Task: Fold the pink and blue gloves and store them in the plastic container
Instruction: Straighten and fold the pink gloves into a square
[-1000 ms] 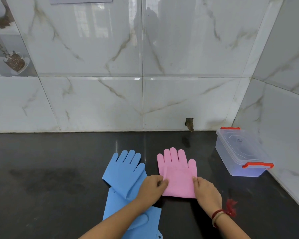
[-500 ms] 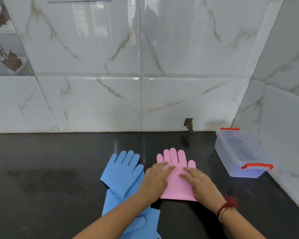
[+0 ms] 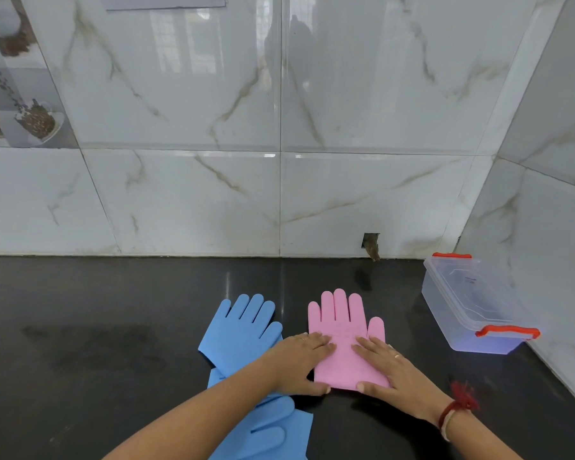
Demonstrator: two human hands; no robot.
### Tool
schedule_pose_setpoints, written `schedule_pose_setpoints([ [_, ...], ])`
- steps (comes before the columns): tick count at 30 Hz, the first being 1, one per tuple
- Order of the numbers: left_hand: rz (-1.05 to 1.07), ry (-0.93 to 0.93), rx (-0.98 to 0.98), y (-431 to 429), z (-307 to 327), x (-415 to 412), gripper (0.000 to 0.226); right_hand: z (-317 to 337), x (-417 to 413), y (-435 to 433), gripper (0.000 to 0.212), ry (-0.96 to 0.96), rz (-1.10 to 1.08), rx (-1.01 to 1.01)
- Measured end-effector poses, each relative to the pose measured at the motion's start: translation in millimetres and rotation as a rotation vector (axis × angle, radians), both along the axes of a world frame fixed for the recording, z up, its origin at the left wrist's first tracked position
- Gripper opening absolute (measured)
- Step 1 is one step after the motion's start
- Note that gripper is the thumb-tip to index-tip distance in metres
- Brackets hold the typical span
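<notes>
The pink glove [image 3: 344,340] lies flat on the dark counter [image 3: 113,327] right in front of me, folded over so its near edge is a straight fold, its fingers pointing to 12 o'clock toward the wall. My left hand [image 3: 301,363] lies palm down on its left part, fingers stretched out flat and close together, thumb tucked along the near edge at the fold. My right hand [image 3: 390,368] lies flat on its right part the same way, fingers extended toward 11 o'clock, thumb at the near edge. Neither hand pinches anything; both press down open-palmed.

At 9 o'clock from the pink glove, just beside it, a blue glove [image 3: 243,330] lies flat with its fingers toward 12 o'clock. A second blue glove [image 3: 273,429] lies at 7 o'clock, partly under my left forearm, touching the first.

The plastic container [image 3: 472,307] sits at 2 o'clock, well apart from the gloves, against the side wall, its clear lid on and its red clips showing at both ends.

A red thread band [image 3: 458,403] circles my right wrist.
</notes>
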State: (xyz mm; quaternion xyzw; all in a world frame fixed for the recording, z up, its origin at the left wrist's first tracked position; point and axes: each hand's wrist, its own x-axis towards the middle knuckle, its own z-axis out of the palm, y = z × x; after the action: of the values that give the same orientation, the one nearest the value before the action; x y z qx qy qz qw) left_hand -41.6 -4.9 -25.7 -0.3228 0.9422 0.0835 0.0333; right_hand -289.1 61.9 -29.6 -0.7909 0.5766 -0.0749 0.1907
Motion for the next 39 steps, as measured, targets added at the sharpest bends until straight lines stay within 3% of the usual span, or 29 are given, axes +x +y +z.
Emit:
schedule_pose_setpoints([
  [3, 0.020, 0.002, -0.047, 6.0, 0.0, -7.1, 0.063, 2.8, -0.3, 0.4, 0.090, -0.032, 0.009, 0.030],
  [6, 0.097, 0.145, -0.020, 2.8, 10.7, -12.2, 0.049, 8.6, -4.0, 2.1, 0.097, -0.131, -0.012, 0.046],
  [8, 0.155, 0.266, 0.039, -3.4, 18.5, -13.9, 0.044, 9.4, -7.8, 1.7, 0.079, -0.235, -0.089, 0.019],
  [11, 0.265, 0.320, 0.123, -15.6, 28.6, -16.3, 0.045, 9.2, -6.7, -7.6, 0.027, -0.374, -0.235, -0.043],
  [12, 0.305, 0.340, 0.164, -20.1, 30.4, -17.7, 0.045, 10.9, -4.5, -11.4, 0.024, -0.388, -0.272, -0.014],
  [16, 0.463, 0.569, 0.420, -31.3, 31.3, -22.9, 0.049, 13.7, 1.2, -29.4, 0.036, -0.378, -0.363, 0.046],
  [19, 0.502, 0.732, 0.486, -32.2, 20.9, -17.9, 0.044, 17.1, 4.3, -39.2, 0.037, -0.443, -0.456, 0.034],
  [24, 0.559, 0.657, 0.413, -28.6, 1.4, -20.9, 0.023, 21.6, 12.5, -51.5, 0.025, -0.460, -0.552, 0.017],
  [33, 0.796, 0.656, 0.398, -17.6, 2.6, -30.3, 0.037, 10.7, 24.6, -39.2, 0.019, -0.538, -0.733, -0.107],
  [36, 0.870, 0.638, 0.329, -13.1, 4.4, -33.6, 0.041, 10.5, 31.4, -37.7, 0.038, -0.534, -0.899, -0.121],
  [39, 0.886, 0.582, 0.204, -9.9, 8.7, -40.5, 0.060, 19.5, 30.3, -38.1, 0.064, -0.751, -1.060, 0.054],
])
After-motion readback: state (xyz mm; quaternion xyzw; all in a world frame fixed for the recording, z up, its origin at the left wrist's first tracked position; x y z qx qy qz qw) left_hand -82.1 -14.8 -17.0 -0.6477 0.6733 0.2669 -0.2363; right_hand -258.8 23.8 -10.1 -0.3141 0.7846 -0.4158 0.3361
